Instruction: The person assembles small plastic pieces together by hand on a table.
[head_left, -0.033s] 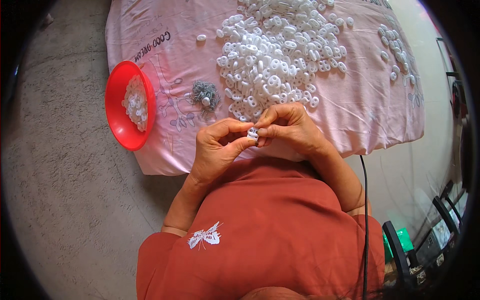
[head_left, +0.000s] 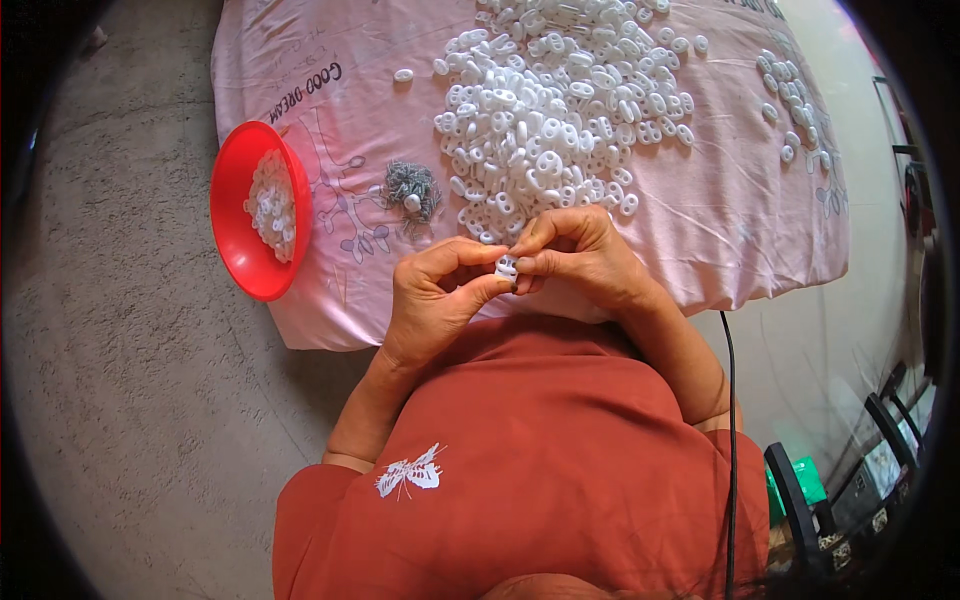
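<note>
I see my left hand [head_left: 435,300] and right hand [head_left: 575,255] both pinching one small white plastic clip [head_left: 507,266]. Beyond lie a white clip pile [head_left: 550,110] on pink cloth [head_left: 700,220], and a red bowl [head_left: 235,240].

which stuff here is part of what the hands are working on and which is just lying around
In use:
- small white plastic piece, pinched between left hand and right hand
- heap of white pieces
- grey springs clump
- red bowl
- pink cloth

Lying about:
- black cable
- green-and-black gear
</note>
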